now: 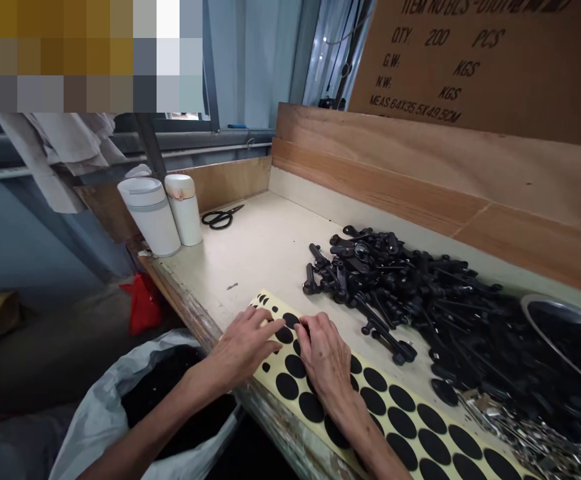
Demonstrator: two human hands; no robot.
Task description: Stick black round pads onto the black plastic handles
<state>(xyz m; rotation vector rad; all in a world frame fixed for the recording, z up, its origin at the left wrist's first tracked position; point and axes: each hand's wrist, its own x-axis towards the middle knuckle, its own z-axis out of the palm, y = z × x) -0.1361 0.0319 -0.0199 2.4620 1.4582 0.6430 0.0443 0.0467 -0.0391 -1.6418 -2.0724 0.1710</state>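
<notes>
A long pale yellow backing sheet [423, 445] covered with several black round pads lies along the near edge of the workbench. My left hand [243, 343] rests flat on the sheet's far end, fingers stretched over the pads. My right hand [324, 353] lies beside it on the sheet, fingers curled down and pinching at a black pad [290, 320]; the fingertips are partly hidden. A big heap of black plastic parts [420, 293] lies just beyond the hands.
Two white flasks [163, 213] and black scissors [222, 217] stand at the bench's far left. A metal bowl [565, 333] sits at right, with small metal pieces [535, 433] near it. A grey bag [120, 400] of black parts hangs below the bench edge. Wooden boards back the bench.
</notes>
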